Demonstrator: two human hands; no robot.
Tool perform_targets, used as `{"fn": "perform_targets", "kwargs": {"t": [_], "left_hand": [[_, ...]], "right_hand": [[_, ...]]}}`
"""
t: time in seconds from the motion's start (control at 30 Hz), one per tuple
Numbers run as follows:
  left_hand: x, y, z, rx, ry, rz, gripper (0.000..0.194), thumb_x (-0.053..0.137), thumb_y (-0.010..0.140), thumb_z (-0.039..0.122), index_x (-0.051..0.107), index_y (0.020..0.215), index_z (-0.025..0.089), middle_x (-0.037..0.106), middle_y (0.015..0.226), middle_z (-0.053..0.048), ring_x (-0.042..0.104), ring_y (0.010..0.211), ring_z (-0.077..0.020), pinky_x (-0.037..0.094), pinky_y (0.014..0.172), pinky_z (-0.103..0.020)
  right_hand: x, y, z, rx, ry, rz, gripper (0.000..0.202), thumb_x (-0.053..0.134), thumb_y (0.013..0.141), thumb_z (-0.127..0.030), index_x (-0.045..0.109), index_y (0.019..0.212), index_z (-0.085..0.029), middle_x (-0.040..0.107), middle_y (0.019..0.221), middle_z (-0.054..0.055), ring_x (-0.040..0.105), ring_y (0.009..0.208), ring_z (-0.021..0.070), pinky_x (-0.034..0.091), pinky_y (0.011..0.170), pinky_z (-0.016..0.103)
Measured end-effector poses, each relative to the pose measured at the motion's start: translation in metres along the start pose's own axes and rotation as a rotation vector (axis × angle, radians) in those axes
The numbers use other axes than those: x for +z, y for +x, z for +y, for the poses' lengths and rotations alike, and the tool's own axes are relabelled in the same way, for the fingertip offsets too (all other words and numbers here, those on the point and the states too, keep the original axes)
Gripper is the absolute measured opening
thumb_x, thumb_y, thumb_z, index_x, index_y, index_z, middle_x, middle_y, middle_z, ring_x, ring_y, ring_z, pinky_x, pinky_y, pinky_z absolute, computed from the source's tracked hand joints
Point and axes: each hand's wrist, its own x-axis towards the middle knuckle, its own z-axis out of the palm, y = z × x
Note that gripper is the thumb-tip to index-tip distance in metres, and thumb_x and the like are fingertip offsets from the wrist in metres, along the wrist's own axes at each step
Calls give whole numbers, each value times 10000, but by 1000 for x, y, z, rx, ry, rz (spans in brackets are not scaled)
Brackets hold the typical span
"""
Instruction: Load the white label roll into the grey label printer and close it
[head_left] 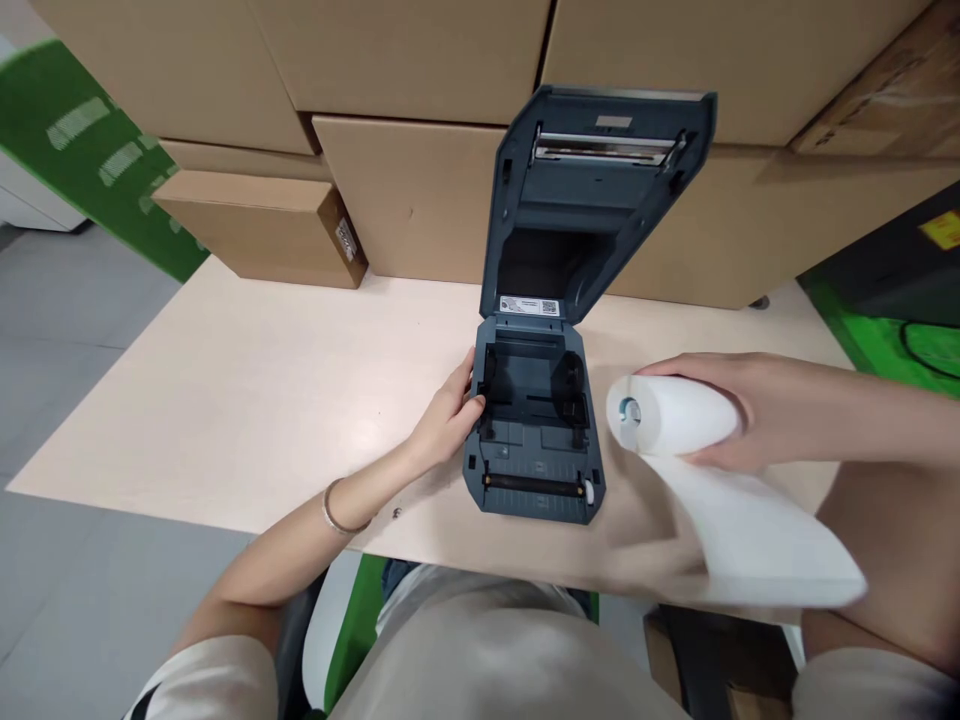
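Stacked cardboard boxes [412, 60] form a wall along the back of a pale desk [285, 400], where the person works seated or standing close to the front edge. Their right hand [757, 410] is closed around a white roll [686, 415], the fingers over its top and the thumb side not clearly shown. The roll is held up to the right of an open dark printer [525, 440], just beside it and apart from it, so the right hand is the nearer to the roll and the left the nearer to the printer. Its long axis runs roughly side to side, about in line with the black roller [534, 486] at the printer's front, and the end with the hollow core [624, 411] faces the bay. A loose white strip [780, 550] trails from the roll down toward the desk's front edge. The right forearm reaches in nearly level from the right. The left hand [450, 415] grips the printer's left side, thumb on the rim and fingers along the outer wall, its arm angled up from the lower left. Beyond, the raised lid [600, 205] leans back before the boxes; a smaller carton [247, 220] stands farther left.
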Motion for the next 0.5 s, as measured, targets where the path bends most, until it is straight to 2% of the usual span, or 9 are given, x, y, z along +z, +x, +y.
{"fn": "perform_targets", "kwargs": {"t": [0.1,0.23,0.33,0.5], "left_hand": [[0,0,-4,2,5,-1,713,498,966,285,256,1635,235,300,1709,-73,291,1587,-307,229,1326,-548],[-1,0,-6,-20,26,-1,742,500,931,254,261,1632,209,318,1701,-85,292,1586,-314,226,1324,-553],[-1,1,-5,-14,52,-9,729,505,941,293,274,1626,200,332,1694,-97,300,1582,-327,232,1319,-556],[-1,-1,-6,-23,55,4,725,505,955,307,265,1630,195,316,1700,-101,288,1587,-327,230,1321,-543]], "right_hand": [[-1,21,-35,-34,55,-100,740,828,632,-384,613,1340,-389,721,1273,-12,732,1046,306,616,825,394],[12,65,-65,-98,8,34,740,764,666,-492,596,1360,-294,697,1304,51,676,1159,343,552,967,476],[23,90,-71,-102,-72,44,713,729,678,-455,596,1346,-244,700,1288,82,662,1172,349,505,1030,497],[48,118,-67,-44,-228,34,591,737,654,-391,646,1214,-226,736,1202,91,658,1178,366,458,1102,519]]}}
